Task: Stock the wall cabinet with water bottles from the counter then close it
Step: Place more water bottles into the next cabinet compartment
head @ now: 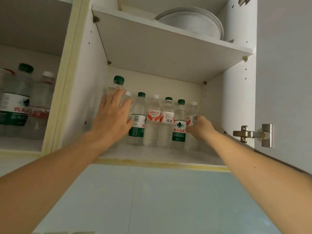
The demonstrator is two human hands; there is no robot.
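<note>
White cabinet walls fill my view from below, with a pale blue tiled wall point(168, 200) beneath the open wall cabinet point(236, 98). On its lower shelf point(152, 155) I see a row of clear water bottles standing upright at the far side. The green-capped bottle point(180, 122) toward the right carries a green and white label reading 农夫山泉 and 饮用纯净水 under a small mountain mark; another green-label bottle point(138, 119) left of centre shows a barcode and part of the same red writing. Between them stand a white-capped bottle point(153, 120) with a red and white 娃哈哈 label and a bottle point(167, 119) showing a barcode on a red and white label. My left hand point(112, 115) lies with fingers spread across a tall green-capped bottle point(118, 83) at the left end of the row, its grip wide and flat against the plastic rather than wrapped round it; a smaller white cap peeks out just behind the fingers. My right hand point(200, 126) has its grip curled on the rightmost bottle point(193, 112), white-capped with a red label, at mid-height. On the upper shelf point(168, 53) rests a stack of white plates point(190, 22). A metal hinge point(251, 134) sits on the right side panel. Further left, a neighbouring compartment holds more bottles point(16, 102), one with 农夫 readable.
</note>
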